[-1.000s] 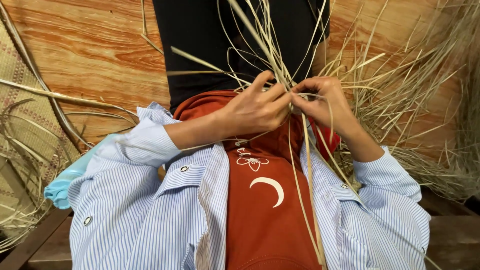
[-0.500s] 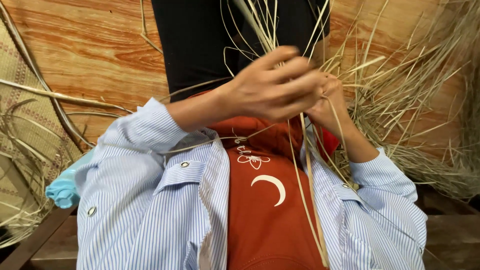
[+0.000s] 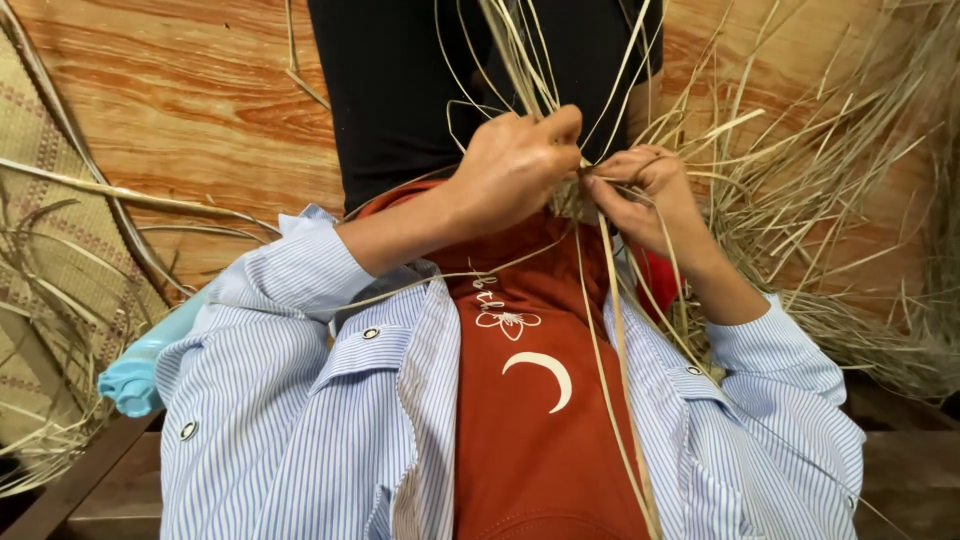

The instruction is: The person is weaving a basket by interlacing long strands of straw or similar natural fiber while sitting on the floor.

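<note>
Pale dry straw strands (image 3: 560, 110), long and thin, rise in a loose sheaf in front of us, just above our lap, and both hands are on them right where they gather. Our left hand (image 3: 515, 165) is closed over the bundle, thumb and forefinger pinching strands at the crossing point; our right hand (image 3: 645, 195) curls shut around a few more, fingertips meeting the left. To do this step well, we would keep the pinch tight at that crossing, hold even tension on each strand, and feed one at a time so none slips or kinks. A single flat straw strip (image 3: 620, 360) hangs straight down over our rust-red shirt (image 3: 530, 430), between the flaps of the blue-and-white striped overshirt (image 3: 290, 420); better to keep it from snagging on the buttons. Exactly which strands sit under the left palm we can't quite make out, the knuckles cover them. Beneath everything runs an orange-brown wood-grain floor (image 3: 190, 110). A heap of loose straw (image 3: 830, 220) spreads to the right, a woven tan mat (image 3: 50, 250) lies at the left edge, and a light blue plastic object (image 3: 140, 375) pokes out beside our left sleeve.
</note>
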